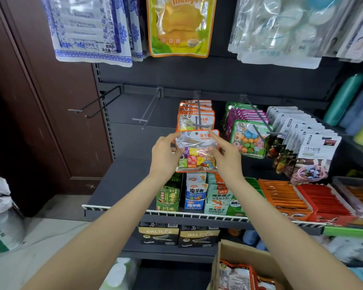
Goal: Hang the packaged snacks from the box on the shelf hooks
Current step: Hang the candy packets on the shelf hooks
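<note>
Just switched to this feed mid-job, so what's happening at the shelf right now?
A person is hanging snacks. Both hands, left and right, hold an orange-edged candy pack by its sides, just in front of the hook that already carries matching packs. The pack is not on the hook yet. The box below holds more packs. Two hooks to the left are bare.

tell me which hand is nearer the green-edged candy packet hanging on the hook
Right. The right hand is just left of the green-edged candy packet; the left hand is farther left.
</note>
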`<state>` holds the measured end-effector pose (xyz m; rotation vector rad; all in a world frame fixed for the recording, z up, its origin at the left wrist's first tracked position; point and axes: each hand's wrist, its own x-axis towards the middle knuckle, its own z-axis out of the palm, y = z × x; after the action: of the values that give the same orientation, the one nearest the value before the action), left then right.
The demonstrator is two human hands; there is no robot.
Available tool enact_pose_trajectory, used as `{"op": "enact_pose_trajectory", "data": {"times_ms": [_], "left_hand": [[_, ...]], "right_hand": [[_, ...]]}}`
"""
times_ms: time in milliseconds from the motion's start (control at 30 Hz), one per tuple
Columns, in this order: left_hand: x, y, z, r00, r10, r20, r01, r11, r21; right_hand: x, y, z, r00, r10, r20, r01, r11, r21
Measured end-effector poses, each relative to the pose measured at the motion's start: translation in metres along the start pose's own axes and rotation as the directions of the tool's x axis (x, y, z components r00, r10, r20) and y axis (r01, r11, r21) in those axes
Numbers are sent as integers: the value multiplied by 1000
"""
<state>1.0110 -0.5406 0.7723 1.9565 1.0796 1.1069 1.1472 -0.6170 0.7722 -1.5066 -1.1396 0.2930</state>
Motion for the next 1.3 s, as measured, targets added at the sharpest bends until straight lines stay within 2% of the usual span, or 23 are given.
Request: {"op": "enact_pose_trajectory", "data": {"times_ms": [167, 433, 800, 1000, 1167, 1300], "left_hand": [[3, -5, 2, 1000, 3, 7, -3, 1000, 2], [41, -12, 16, 998, -13, 63, 11, 999, 33], [79, -12, 32, 993, 4, 120, -14, 997, 82], [31, -10, 29, 999, 27, 46, -33, 992, 124], [-44, -15, 54, 984, -16, 178, -13, 987, 160], [-112, -21, 97, 950, -125, 287, 55, 969, 240]], "right_hand": [[0, 2, 4, 999, -9, -45, 7, 999, -35], [36, 19, 27, 995, 5, -101, -33, 959, -282], [70, 21, 31, 996, 85, -19, -86, 931, -355], [31, 20, 3, 995, 95, 13, -84, 931, -356], [-49, 47, -39, 980, 154, 124, -95, 917, -388], [-120, 98, -76, 922, 301, 244, -165, 874, -457]]}}
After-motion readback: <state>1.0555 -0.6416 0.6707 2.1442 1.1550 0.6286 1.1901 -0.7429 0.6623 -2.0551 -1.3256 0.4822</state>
